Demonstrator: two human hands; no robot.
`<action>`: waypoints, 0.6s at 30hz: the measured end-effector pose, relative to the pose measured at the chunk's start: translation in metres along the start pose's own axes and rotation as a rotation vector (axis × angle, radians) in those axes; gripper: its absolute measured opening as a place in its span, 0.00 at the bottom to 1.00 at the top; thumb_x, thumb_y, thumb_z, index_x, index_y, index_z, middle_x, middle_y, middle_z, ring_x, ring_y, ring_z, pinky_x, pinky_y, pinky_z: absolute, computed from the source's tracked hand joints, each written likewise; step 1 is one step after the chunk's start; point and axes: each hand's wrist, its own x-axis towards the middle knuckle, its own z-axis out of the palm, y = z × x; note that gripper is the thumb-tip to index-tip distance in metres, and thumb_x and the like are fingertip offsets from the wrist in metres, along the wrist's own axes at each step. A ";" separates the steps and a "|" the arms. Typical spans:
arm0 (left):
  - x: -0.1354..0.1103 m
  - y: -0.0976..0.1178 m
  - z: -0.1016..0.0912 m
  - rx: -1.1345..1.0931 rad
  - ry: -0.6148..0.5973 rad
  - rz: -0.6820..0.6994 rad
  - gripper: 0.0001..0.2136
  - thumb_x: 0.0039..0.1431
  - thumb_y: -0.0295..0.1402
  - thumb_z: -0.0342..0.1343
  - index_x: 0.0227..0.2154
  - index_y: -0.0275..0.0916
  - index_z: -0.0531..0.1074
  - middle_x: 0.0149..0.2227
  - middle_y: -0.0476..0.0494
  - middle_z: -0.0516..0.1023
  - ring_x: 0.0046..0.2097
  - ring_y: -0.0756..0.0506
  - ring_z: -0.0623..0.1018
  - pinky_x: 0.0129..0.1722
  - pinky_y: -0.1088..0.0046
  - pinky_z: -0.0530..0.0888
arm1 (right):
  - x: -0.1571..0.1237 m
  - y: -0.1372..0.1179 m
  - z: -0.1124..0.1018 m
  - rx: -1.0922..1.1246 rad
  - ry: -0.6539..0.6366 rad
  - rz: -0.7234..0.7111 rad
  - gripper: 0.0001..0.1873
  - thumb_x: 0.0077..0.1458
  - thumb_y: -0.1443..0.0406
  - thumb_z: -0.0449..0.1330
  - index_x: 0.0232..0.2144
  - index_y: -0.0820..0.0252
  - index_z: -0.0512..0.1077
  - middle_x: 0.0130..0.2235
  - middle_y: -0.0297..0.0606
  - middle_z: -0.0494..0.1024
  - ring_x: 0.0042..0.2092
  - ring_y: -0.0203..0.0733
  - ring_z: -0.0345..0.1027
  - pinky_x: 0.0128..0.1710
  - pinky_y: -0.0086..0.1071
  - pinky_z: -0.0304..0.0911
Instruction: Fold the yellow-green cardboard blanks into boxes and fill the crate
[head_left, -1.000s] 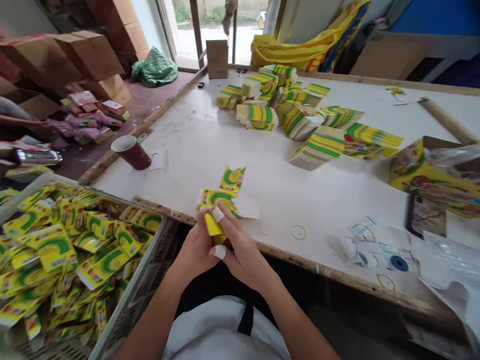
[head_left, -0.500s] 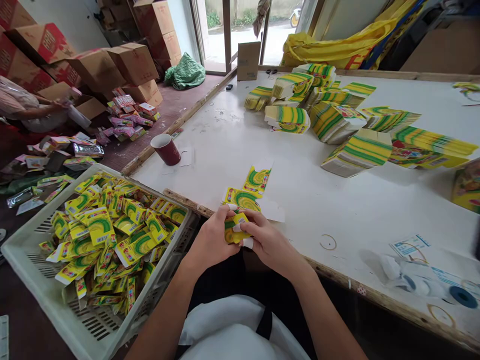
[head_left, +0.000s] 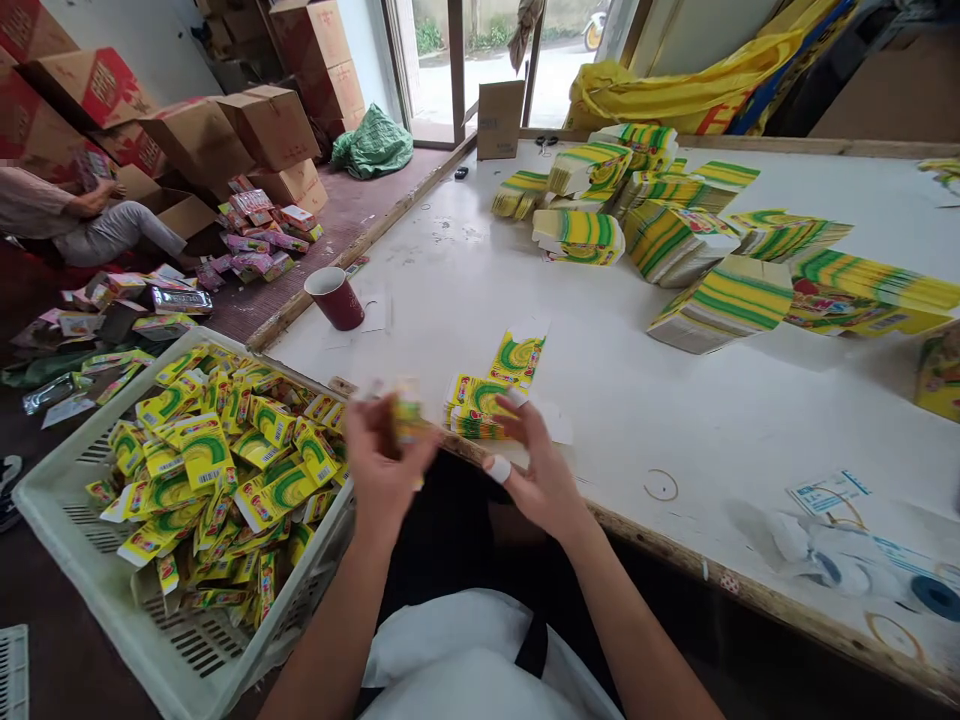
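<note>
Head view: the left hand (head_left: pixel 382 455), just left of the frame's centre, has its fingers bent round a small yellow carton (head_left: pixel 409 415), blurred enough that I cannot tell its long axis. Of the two hands, this one is nearer the white plastic crate (head_left: pixel 296 580), whose right rim runs just beside the wrist; the heap of yellow-and-green cartons (head_left: pixel 202 450) in it fills the lower left. At the centre, the right hand (head_left: pixel 544 475) grips nothing, its fingers spread and white wrapping on two tips. Just beyond them, up and to the left, a stack of flat cartons (head_left: pixel 478 400) sits on the near edge of the white surface (head_left: pixel 600 390), its top panel lying roughly left to right; whether a fingertip touches it, I cannot tell.
</note>
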 end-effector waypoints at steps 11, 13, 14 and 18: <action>0.006 0.001 0.002 -0.750 0.493 -0.630 0.32 0.63 0.60 0.38 0.50 0.34 0.65 0.46 0.33 0.74 0.49 0.44 0.78 0.45 0.68 0.80 | 0.014 0.031 -0.006 -0.455 0.178 0.175 0.22 0.44 0.75 0.54 0.44 0.58 0.65 0.39 0.43 0.73 0.43 0.51 0.66 0.45 0.46 0.65; -0.005 -0.007 0.013 -0.659 0.366 -0.607 0.30 0.60 0.60 0.45 0.46 0.35 0.67 0.47 0.33 0.74 0.48 0.44 0.78 0.45 0.69 0.79 | 0.011 0.026 -0.006 -0.416 0.210 0.190 0.23 0.45 0.73 0.55 0.45 0.57 0.62 0.37 0.39 0.72 0.40 0.48 0.68 0.40 0.42 0.66; -0.010 -0.010 0.018 -0.609 0.283 -0.566 0.30 0.57 0.60 0.50 0.46 0.36 0.68 0.49 0.34 0.74 0.49 0.43 0.78 0.46 0.69 0.78 | 0.009 0.022 -0.007 -0.364 0.217 0.205 0.23 0.45 0.71 0.56 0.46 0.57 0.60 0.35 0.36 0.71 0.37 0.46 0.68 0.37 0.39 0.67; -0.030 -0.012 0.035 -0.479 -0.085 -0.381 0.38 0.39 0.60 0.66 0.50 0.43 0.68 0.56 0.36 0.72 0.57 0.38 0.73 0.50 0.63 0.76 | -0.001 -0.001 -0.004 0.124 0.082 0.236 0.28 0.44 0.67 0.63 0.48 0.54 0.58 0.33 0.29 0.67 0.31 0.37 0.65 0.30 0.30 0.64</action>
